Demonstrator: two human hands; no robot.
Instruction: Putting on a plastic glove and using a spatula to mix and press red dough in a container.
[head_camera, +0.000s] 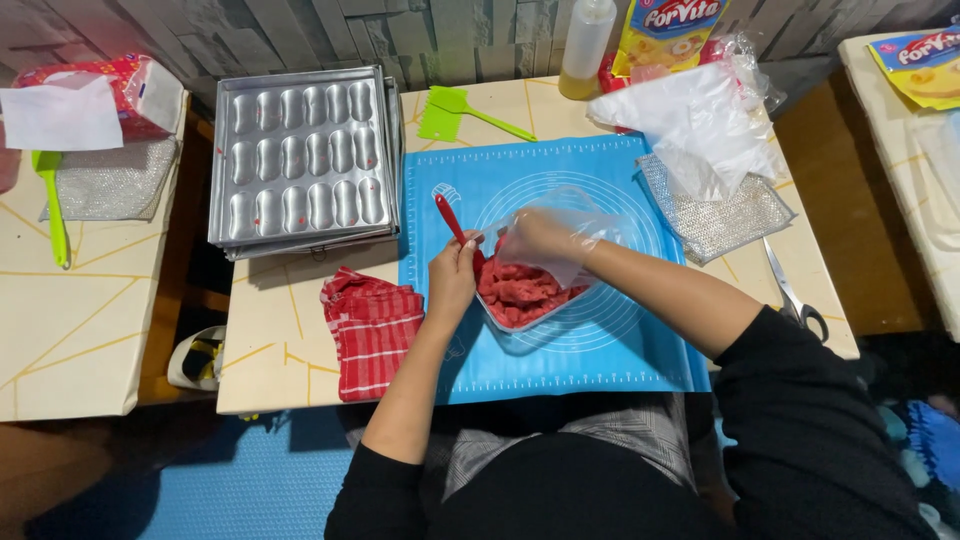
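Note:
On a blue silicone mat (620, 350) stands a clear bowl (521, 322) filled with red dough (520, 290). My left hand (453, 280) grips a red spatula (447, 214), whose blade end dips into the bowl's left side. My right hand (540, 240) holds a clear plastic bag (565, 222) above the far side of the bowl, fingers closed on its film. The spatula's handle points away to the upper left.
A metal mould tray (300, 155) with oval cavities sits at the far left. Beside the mat lie a red checked cloth (372, 330), a green scraper (455, 110), clear bags (700, 125), a silver mesh cloth (715, 215) and scissors (795, 295). An oil bottle (585, 45) stands at the back.

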